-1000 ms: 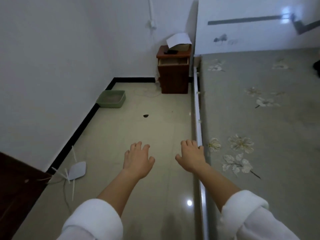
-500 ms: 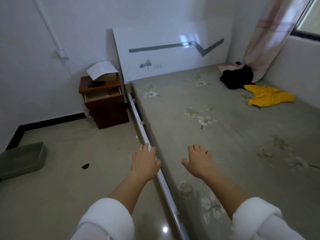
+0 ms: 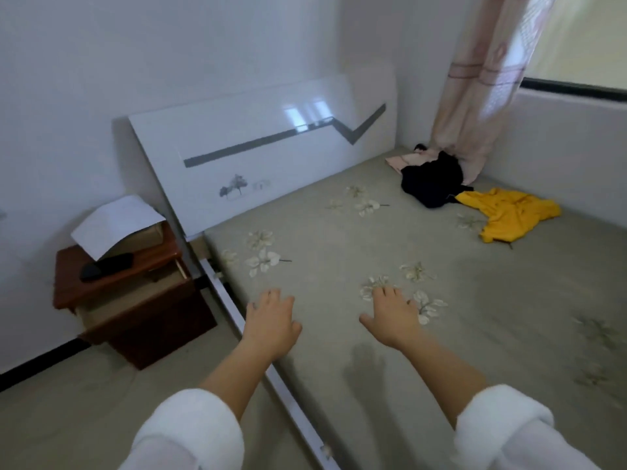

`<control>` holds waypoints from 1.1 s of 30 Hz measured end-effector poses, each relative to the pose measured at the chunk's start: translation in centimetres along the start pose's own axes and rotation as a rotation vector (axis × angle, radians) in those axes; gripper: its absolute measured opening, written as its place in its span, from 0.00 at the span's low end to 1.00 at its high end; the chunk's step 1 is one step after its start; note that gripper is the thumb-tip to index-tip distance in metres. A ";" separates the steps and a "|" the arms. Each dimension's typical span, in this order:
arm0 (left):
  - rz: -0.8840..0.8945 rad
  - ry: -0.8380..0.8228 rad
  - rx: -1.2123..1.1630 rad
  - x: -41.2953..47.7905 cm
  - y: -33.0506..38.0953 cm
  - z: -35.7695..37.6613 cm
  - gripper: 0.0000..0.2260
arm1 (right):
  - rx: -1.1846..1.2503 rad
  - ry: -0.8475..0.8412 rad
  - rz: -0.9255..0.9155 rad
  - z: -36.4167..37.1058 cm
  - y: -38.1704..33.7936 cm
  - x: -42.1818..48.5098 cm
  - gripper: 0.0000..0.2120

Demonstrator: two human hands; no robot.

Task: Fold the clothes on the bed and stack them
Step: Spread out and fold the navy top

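Both the left hand (image 3: 271,325) and right hand (image 3: 393,318) hover empty, fingers spread, over the grey floral-print bed (image 3: 339,252). The crumpled yellow garment (image 3: 509,215) and black garment (image 3: 431,183) lie well apart, inviting an overreach.

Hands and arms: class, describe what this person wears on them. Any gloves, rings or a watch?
The left hand and right hand are bare: no gloves, rings or watch show. The left sleeve and right sleeve are thick, soft-looking and white, ending in rounded cuffs partway along the forearms.
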State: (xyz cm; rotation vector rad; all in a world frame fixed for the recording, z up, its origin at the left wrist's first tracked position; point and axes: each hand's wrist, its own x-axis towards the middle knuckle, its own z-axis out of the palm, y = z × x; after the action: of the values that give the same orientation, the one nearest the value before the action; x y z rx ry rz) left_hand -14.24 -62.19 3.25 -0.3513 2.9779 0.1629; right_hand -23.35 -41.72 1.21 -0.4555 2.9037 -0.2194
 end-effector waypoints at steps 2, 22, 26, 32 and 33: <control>0.038 -0.004 0.019 5.8 -3.1 -1.1 0.23 | 0.063 0.011 0.100 -0.6 -1.6 5.0 0.27; 0.469 -0.146 -0.015 55.9 -5.6 -1.7 0.23 | 0.266 -0.044 0.712 0.3 -0.7 42.7 0.28; 0.505 -0.183 0.066 65.1 -5.5 1.1 0.22 | 0.307 -0.014 0.728 2.2 -0.2 50.0 0.29; 0.594 -0.203 0.047 77.6 -1.1 10.5 0.22 | 0.301 0.022 0.801 9.0 4.3 58.2 0.28; 0.614 -0.207 0.029 79.2 -0.4 12.8 0.23 | 0.295 0.022 0.814 10.8 5.1 59.4 0.29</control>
State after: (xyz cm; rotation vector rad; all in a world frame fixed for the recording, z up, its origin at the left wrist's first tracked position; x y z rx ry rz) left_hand -88.86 -78.75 -21.27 0.5582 2.7751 0.2011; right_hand -77.95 -56.94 -20.05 0.7603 2.7364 -0.4962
